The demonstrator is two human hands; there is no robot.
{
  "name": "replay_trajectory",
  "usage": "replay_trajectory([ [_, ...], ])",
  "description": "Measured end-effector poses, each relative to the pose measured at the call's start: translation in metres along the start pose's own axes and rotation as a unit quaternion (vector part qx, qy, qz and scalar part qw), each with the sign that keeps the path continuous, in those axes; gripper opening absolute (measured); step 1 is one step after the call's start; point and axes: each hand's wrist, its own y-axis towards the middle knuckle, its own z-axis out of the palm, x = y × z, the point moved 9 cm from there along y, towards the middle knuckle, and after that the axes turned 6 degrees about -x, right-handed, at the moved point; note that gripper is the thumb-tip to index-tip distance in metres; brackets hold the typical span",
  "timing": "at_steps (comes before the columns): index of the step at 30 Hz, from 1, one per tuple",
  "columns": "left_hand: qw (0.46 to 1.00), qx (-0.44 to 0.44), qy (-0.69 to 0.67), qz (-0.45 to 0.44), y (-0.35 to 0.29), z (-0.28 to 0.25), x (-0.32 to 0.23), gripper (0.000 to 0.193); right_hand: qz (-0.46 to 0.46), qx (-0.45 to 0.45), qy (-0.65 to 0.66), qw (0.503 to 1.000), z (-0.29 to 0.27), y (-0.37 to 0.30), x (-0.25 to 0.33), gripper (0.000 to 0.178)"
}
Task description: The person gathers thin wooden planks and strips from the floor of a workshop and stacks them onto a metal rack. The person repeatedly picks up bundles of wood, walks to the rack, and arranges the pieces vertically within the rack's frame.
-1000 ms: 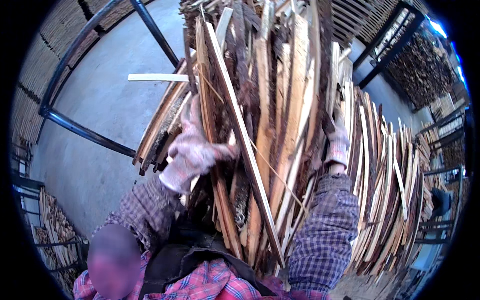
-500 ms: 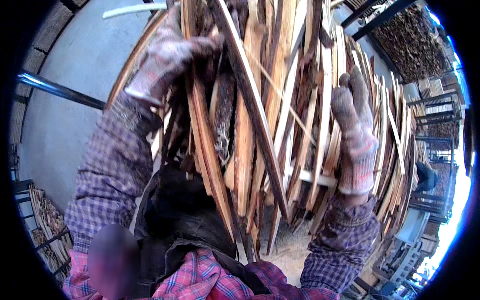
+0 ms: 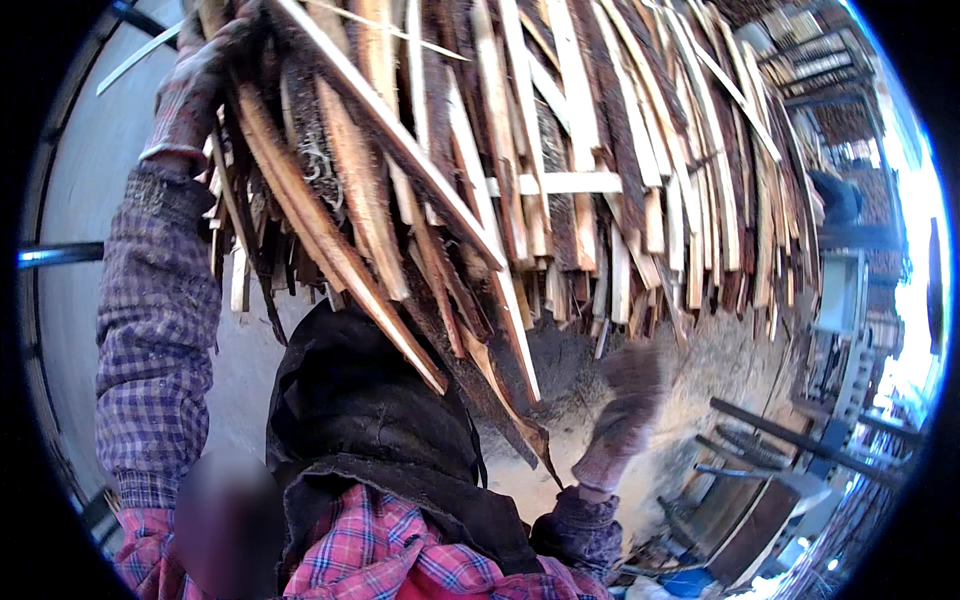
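A large pile of long, thin wood strips (image 3: 585, 110), several edged with bark, fills the upper part of the view. My left hand (image 3: 200, 85), in a dirty knit glove, is closed around the upper part of a wood strip (image 3: 310, 225) at the pile's left side. That strip slants down over my dark apron, and other loose strips lean beside it. Below the strips' lower ends is my gloved right hand (image 3: 630, 395), apart from the pile. Motion smears its fingers, so their shape does not show.
A dark apron (image 3: 375, 400) covers my front. A pale crosspiece (image 3: 560, 183) runs across the strips. To the right are a dark bar (image 3: 790, 435), a machine-like frame (image 3: 845, 340) and metal racks (image 3: 825, 65). A metal bar (image 3: 60, 256) stands at the left.
My right hand has dropped from in front of the pile to below the strip ends. My left hand has shifted up and left in the picture, and the view has turned, showing more floor.
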Motion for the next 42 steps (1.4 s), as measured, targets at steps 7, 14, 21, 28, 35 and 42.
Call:
replay_trajectory([
  [7, 0.994, 0.107, 0.024, -0.01, -0.01, 0.004, 0.003, 0.057, 0.228, -0.001, 0.081, 0.97, -0.021, -0.112, -0.092, 0.071],
  [14, 0.991, 0.132, -0.031, 0.002, -0.029, 0.007, -0.004, 0.058, 0.331, 0.194, 0.05, 0.922, 0.034, -0.133, -0.073, 0.068],
  [21, 0.972, 0.137, -0.191, -0.022, -0.018, -0.007, 0.014, 0.053, 0.356, 0.214, -0.038, 0.909, 0.06, -0.172, -0.074, 0.063],
  [28, 0.958, 0.238, -0.157, 0.016, -0.002, 0.014, 0.017, 0.041, 0.331, 0.207, -0.099, 0.915, 0.059, -0.155, -0.041, 0.055],
  [35, 0.97, 0.155, -0.151, -0.11, -0.041, 0.055, -0.045, 0.038, 0.309, 0.223, -0.104, 0.919, 0.113, -0.122, -0.021, 0.053],
  [42, 0.962, 0.255, -0.084, 0.05, 0.065, 0.066, -0.044, 0.033, 0.312, 0.278, -0.024, 0.908, 0.174, -0.124, 0.024, 0.064],
])
